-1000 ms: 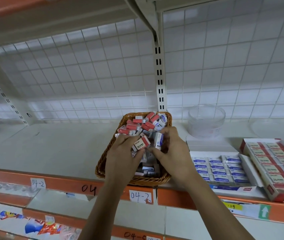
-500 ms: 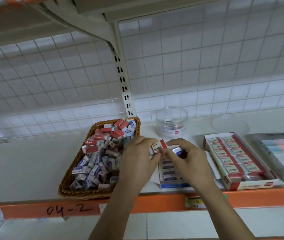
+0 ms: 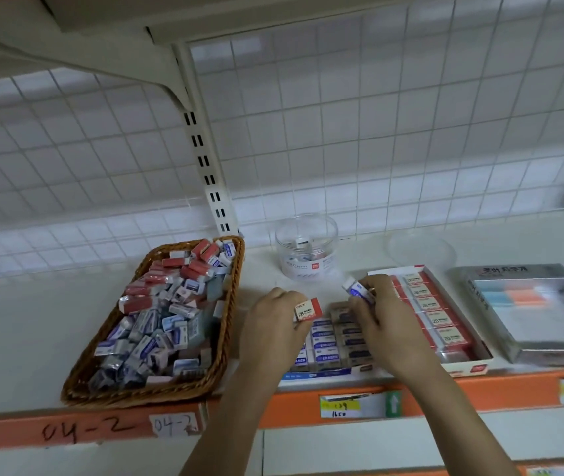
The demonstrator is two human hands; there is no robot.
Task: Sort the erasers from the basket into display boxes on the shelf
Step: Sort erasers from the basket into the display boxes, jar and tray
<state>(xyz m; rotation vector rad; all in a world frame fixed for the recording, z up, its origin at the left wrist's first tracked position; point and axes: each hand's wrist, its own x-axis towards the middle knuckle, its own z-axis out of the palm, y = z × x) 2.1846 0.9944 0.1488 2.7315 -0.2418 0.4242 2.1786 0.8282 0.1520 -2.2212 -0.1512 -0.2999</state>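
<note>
- The left hand point(image 3: 273, 324), at frame centre, pinches a red-sleeved eraser point(image 3: 308, 309). Just to its right, the right hand point(image 3: 387, 324) pinches a blue-sleeved eraser point(image 3: 357, 289).
- Both hover over the blue display box point(image 3: 318, 374). The red display box point(image 3: 469, 369) sits to the right and the basket point(image 3: 136, 395) to the left (heaped full).
- The erasers look like light, stiff little blocks in slick wrap, best pinched across the long sides.

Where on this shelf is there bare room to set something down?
Widest bare patch: the shelf left of the basket. A narrower strip lies between basket and jar, beyond the left hand. Rightwards it is crowded: blue box, red box and silver box side by side, jar and clear lid behind them, right hand over the boxes.
</note>
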